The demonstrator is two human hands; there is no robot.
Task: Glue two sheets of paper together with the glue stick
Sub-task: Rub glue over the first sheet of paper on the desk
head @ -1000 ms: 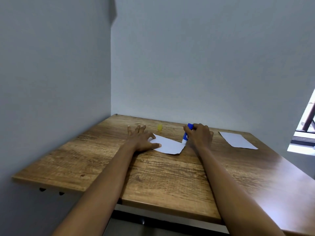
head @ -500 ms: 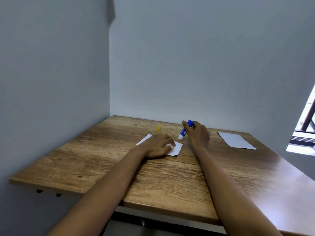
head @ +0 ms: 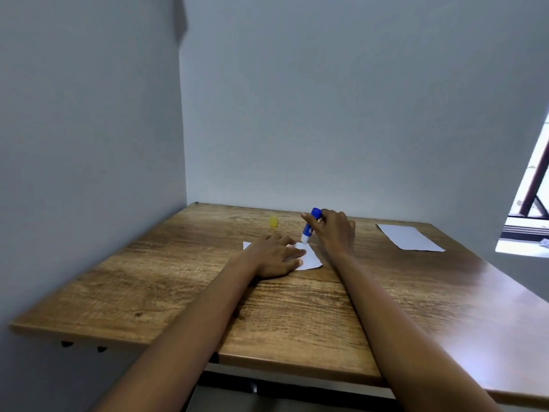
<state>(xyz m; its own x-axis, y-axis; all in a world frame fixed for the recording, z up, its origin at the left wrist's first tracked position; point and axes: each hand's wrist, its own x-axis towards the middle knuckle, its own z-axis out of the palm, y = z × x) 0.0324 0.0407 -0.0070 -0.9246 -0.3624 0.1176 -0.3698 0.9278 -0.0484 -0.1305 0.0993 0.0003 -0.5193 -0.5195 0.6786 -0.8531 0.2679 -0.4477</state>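
Left of centre on the table, a yellow cap stands off the stick. The left hand lies flat, fingers straight, pinning one sheet. The right hand grips the glue stick, tip on the sheet's far edge. Gluing looks underway; the second sheet, at right, is unjoined. Label unreadable.

Wood table, window rt.
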